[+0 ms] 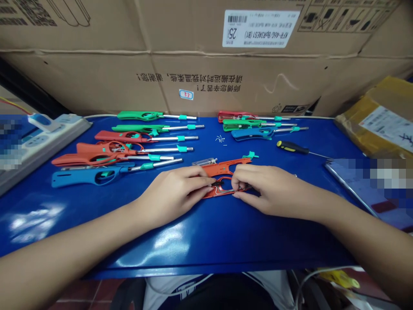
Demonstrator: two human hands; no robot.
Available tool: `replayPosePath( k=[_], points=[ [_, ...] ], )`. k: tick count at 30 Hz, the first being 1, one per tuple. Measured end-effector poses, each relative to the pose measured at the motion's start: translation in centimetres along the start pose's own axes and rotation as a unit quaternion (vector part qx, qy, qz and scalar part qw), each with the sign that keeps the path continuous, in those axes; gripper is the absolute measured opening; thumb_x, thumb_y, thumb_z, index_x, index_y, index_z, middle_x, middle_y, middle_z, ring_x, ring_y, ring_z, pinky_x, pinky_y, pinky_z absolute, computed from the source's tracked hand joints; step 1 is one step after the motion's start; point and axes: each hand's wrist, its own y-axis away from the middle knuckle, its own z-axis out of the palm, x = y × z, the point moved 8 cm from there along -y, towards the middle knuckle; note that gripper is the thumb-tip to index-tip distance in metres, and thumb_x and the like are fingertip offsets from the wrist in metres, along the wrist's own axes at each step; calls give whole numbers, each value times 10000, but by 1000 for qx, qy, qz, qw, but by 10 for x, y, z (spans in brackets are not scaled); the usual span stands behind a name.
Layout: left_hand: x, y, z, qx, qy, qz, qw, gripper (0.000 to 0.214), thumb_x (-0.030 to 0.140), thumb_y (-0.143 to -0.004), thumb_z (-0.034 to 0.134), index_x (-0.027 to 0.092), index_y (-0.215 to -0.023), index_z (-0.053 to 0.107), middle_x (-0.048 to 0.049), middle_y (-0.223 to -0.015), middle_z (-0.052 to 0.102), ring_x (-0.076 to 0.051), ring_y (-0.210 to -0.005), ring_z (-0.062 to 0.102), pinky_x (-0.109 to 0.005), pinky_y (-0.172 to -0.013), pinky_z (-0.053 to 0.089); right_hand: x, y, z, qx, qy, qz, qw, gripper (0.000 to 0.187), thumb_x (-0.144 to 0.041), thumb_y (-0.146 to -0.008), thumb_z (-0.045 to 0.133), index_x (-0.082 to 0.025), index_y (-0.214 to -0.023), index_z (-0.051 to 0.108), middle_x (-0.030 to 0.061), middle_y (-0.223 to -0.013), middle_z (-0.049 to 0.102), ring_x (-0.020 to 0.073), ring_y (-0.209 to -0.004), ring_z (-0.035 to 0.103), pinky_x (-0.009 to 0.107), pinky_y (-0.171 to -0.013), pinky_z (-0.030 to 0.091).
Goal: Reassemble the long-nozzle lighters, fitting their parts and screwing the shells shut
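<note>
An opened orange long-reach lighter lies at the middle of the blue table. Its near shell half (213,193), with a thin pale wire and a small black part (218,183) inside, sits between my hands. My left hand (176,189) is closed, thumb and fingertips pinching at the black part by the shell's left end. Curled closed, my right hand (267,187) grips the right end of the same half; its fingers cover much of that end. Just beyond lies the other orange shell half (222,168), next to a clear fuel tank (205,162) and a teal piece (251,155).
Several lighters, including a blue one (87,176), lie in a stack at left. Further lighters, one green (240,125), lie at back right. Small white sticks (220,138), a screwdriver (293,147), a phone-like device (371,198), a power strip (48,144) and cardboard boxes (193,38) surround them.
</note>
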Motion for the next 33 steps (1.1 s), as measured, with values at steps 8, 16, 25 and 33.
replayPosePath(
  k=[8, 16, 25, 33],
  points=[
    [1, 0, 0, 2, 4, 4, 1000, 199, 211, -1017, 575, 182, -1127, 738, -39, -1070, 721, -172, -941, 714, -282, -800, 584, -3, 0, 2, 5, 18, -2, 1000, 30, -233, -979, 568, -221, -1006, 561, 17, -1039, 640, 178, -855, 594, 309, -700, 395],
    [2, -1, -1, 9, 3, 5, 1000, 194, 211, -1018, 568, 173, -1098, 741, -49, -1055, 724, -178, -928, 713, -283, -796, 584, -5, -2, 7, 8, 12, 13, 1000, 70, -196, -981, 529, -226, -1039, 552, 25, -1079, 640, 182, -849, 592, 321, -711, 392],
    [2, 0, 0, 1, 12, -7, 1000, 200, 212, -1014, 575, 173, -1123, 738, -46, -1057, 721, -177, -941, 710, -283, -801, 584, -9, -3, 8, 1, 34, 17, 999, 23, -238, -965, 541, -218, -977, 539, 26, -1008, 645, 166, -738, 549, 317, -642, 349],
    [6, -2, -1, 3, 12, -4, 1000, 195, 219, -1020, 569, 179, -1094, 745, -34, -1046, 719, -163, -921, 705, -272, -794, 575, -16, -4, 10, 1, 41, -11, 999, 149, -258, -1030, 492, -234, -1153, 573, 42, -1164, 636, 200, -916, 636, 313, -634, 370]
  ],
)
